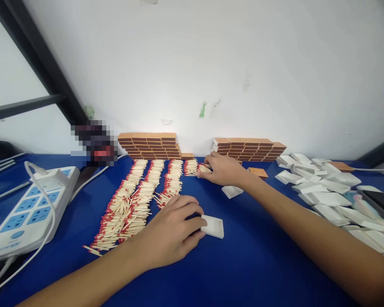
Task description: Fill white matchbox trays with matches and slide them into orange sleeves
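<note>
My left hand [181, 224] grips the left end of a small white matchbox tray [216, 227] resting on the blue table. The tray's inside looks bare where it shows. Farther back, my right hand [224, 167] has its thumb and fingers closed around a small bunch of red-tipped matches [205, 168]. Just left of it lies a short row of matches [190, 167]. Longer rows of matches [128, 204] spread toward the left side. Below my right wrist sits another white tray [232, 191], and a loose orange matchbox [258, 172] lies behind that forearm.
Stacked matchboxes stand against the wall in a left stack [149, 146] and a right stack [248, 149]. Many white trays [326, 185] are heaped at the right. A power strip [32, 209] with white cables occupies the left side of the table [243, 273].
</note>
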Available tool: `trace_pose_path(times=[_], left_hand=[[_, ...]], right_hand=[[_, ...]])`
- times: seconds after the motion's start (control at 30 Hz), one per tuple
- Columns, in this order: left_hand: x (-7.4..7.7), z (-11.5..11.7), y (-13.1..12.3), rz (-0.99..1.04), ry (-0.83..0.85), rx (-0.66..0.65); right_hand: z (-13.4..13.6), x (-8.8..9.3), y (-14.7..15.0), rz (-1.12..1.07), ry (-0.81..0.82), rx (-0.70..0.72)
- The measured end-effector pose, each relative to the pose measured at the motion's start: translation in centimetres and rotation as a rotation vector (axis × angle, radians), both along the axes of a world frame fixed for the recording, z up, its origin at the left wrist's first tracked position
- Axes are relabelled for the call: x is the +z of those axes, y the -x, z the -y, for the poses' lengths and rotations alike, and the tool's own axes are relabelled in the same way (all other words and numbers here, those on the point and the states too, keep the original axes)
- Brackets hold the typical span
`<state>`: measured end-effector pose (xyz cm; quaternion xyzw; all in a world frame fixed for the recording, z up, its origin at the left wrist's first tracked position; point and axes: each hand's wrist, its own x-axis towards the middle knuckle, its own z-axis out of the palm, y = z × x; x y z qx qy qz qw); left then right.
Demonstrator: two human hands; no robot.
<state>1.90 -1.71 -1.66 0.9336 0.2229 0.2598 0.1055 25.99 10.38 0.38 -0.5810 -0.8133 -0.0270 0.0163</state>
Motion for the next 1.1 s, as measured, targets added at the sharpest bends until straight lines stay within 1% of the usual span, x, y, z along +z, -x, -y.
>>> trace_pose_path(times=[0.1, 0.33, 0.53, 0.67, 0.77, 0.87, 0.97, 1.03, 1.1], left_hand=[[0.0, 0.0, 0.0, 0.000, 0.003, 0.005], [0.0, 0.0, 0.0, 0.004, -0.005, -0.003], [0.1, -0.2, 0.2, -0.006, -0.006, 0.016], [0.0, -0.4, 0.5, -0.014, 0.003, 0.026], [0.0, -0.5, 0.6, -0.013, 0.006, 0.031], [0.0, -0.6, 0.7, -0.012, 0.012, 0.037], [0.1, -0.7, 0.7, -0.010, 0.008, 0.041], [0.2, -0.8, 0.8, -0.010, 0.000, 0.048], [0.3, -0.9, 0.8, -0.008, -0.010, 0.055]], right_hand=[[0.1, -0.2, -0.4, -0.017, 0.021, -0.004], [-0.1, -0.3, -1.1, -0.100, 0.040, 0.038], [0.8, -0.4, -2.4, -0.182, 0.071, 0.100], [1.9, -0.6, -3.8, -0.251, 0.124, 0.170], [3.3, -0.5, -4.3, -0.304, 0.168, 0.186], [5.1, -0.4, -4.8, -0.335, 0.134, 0.154], [6.5, -0.3, -5.8, -0.311, 0.123, 0.102], [7.0, -0.2, -6.7, -0.272, 0.149, 0.089], [7.2, -0.1, -7.3, -0.220, 0.135, 0.090]])
